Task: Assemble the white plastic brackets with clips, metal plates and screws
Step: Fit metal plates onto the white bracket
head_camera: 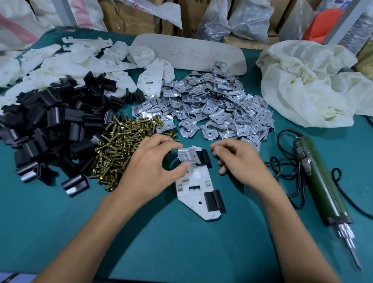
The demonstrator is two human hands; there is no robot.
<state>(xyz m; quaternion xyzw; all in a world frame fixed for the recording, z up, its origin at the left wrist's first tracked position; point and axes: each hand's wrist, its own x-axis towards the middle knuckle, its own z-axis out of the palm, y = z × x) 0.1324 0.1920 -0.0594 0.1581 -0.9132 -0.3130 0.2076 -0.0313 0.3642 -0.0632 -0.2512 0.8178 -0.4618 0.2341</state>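
A white plastic bracket [197, 186] lies flat on the teal table [47, 220], with one black clip [214, 200] on its near right edge and another black clip [204, 157] at its far end. A metal plate [187, 155] sits on the bracket's far end. My left hand [151, 167] pinches that plate between thumb and fingers. My right hand [242, 163] hovers just right of the far clip with fingers curled, and I cannot see anything in it.
Brass screws [118, 150] are piled left of my left hand, loose black clips [52, 130] further left, white brackets [77, 64] behind them, metal plates [217, 112] at the centre back. A green electric screwdriver [317, 180] with cable lies right. A crumpled white cloth [314, 83] sits back right.
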